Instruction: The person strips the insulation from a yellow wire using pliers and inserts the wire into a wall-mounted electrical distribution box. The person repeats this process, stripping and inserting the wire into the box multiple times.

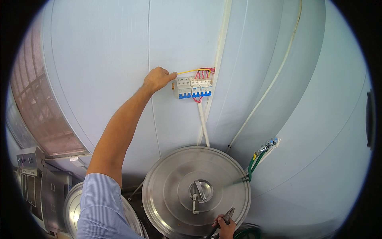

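My left hand (pixel 159 79) pinches the free end of a yellow wire (pixel 189 71) between thumb and fingers. From there the wire runs right, above a row of circuit breakers (pixel 192 88) with blue toggles, and bends down at the right-hand breaker. Red wires (pixel 202 73) enter the breakers from above, and more red wire comes out below into a white conduit (pixel 203 122). Low in the view, my right hand (pixel 226 228) holds a pair of pliers (pixel 229 215) over a large round metal lid (pixel 167 194). A screwdriver (pixel 195 203) lies on the lid, against its handle.
Green hoses (pixel 256 164) hang from a wall tap (pixel 270 143) at the right. A second metal lid (pixel 73 206) and a stainless steel appliance (pixel 53 194) stand at the lower left, below a window (pixel 47 98). White trunking (pixel 220 44) runs up the panelled wall.
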`<state>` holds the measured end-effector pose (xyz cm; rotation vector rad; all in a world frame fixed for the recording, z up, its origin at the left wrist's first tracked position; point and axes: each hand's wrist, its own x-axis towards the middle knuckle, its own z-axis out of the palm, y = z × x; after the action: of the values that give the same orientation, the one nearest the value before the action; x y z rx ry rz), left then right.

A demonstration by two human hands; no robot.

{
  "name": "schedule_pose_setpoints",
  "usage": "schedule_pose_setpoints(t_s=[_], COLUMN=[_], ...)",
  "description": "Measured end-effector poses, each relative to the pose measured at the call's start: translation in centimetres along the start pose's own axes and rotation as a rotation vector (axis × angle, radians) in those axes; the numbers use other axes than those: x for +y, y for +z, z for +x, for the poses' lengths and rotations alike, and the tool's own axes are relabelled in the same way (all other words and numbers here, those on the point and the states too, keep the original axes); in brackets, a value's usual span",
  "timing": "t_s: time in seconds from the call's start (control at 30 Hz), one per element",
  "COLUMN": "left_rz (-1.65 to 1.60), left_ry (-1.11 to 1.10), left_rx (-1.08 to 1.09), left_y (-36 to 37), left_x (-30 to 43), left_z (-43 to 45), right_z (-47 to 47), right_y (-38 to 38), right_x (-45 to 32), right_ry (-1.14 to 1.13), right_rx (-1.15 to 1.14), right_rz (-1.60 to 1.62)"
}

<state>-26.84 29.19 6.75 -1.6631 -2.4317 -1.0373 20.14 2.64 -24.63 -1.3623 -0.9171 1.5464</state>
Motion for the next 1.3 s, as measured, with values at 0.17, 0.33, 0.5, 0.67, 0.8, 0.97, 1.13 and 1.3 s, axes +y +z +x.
schedule_pose_setpoints(t_s=[0.17,0.33,0.5,0.67,0.8,0.97,1.13,1.3], left_rz=[0.009,0.011,0.016,0.012,-0.001,0.007,-0.012,-0.066], left_ry=[0.011,0.016,0.009,0.003,0.005,-0.006,0.001,0.037], left_rx=[0.006,0.008,0.003,0.001,0.008,0.001,0.024,0.078], left_y=[0.1,0.0,-0.1,-0.1,0.0,-0.1,0.1,0.5], left_x=[-0.2,-0.2,0.0,-0.1,0.0,0.1,0.1,-0.2], left_z=[0.1,0.0,-0.1,-0.1,-0.2,-0.2,-0.2,-0.3], right_z=[-0.1,-0.3,-0.3,-0.4,-0.5,-0.8,-1.0,-1.3], right_y=[0.0,0.1,0.0,0.0,0.1,0.2,0.2,0.3], right_x=[0.0,-0.5,-0.3,0.0,-0.3,-0.3,-0.6,-1.1], right_ry=[-0.008,-0.032,-0.008,-0.022,-0.019,-0.031,0.002,-0.011], right_rx=[-0.022,-0.033,-0.033,-0.017,-0.014,-0.017,-0.002,-0.002], right_rz=[0.034,0.005,0.003,0.019,-0.01,0.017,-0.003,-0.006])
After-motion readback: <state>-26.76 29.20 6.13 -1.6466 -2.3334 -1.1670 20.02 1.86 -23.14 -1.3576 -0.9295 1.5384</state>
